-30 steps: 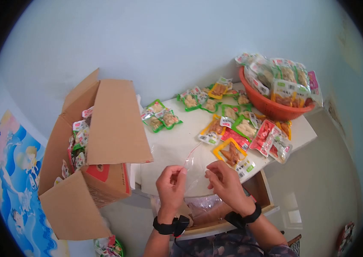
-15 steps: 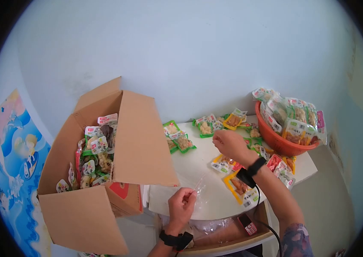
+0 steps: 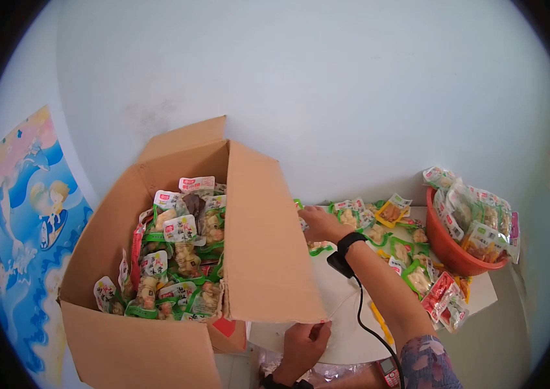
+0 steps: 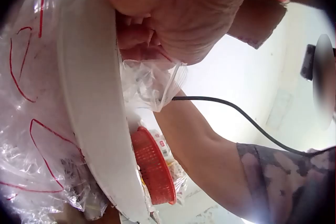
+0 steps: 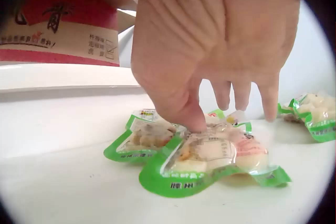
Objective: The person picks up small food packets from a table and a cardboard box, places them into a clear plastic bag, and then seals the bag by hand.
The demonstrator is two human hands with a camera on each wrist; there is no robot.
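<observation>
My left hand point(image 3: 304, 347) is low over the front of the white table, partly behind the carton's flap. In the left wrist view its curled fingers pinch a crumpled clear plastic bag point(image 4: 152, 79) at the table edge. My right hand point(image 3: 323, 225) reaches over the table beside the carton. In the right wrist view its thumb touches a green-edged snack packet point(image 5: 210, 161) of pale food pieces, with the other fingers pointing down, fairly straight and spread, behind it. A second green-edged packet point(image 5: 144, 140) lies partly under the first.
An open cardboard carton point(image 3: 268, 240) full of sealed snack packets point(image 3: 187, 259) stands left. At the right, an orange basket point(image 3: 450, 249) holds more packets, with several others loose before it. Clear bags with red lines point(image 4: 31, 103) lie below the table edge, near a red phone point(image 3: 388, 373).
My right hand has left the left hand and moved up and across to the packets beside the carton. The left hand keeps the plastic bag. The view has turned left, showing more carton.
</observation>
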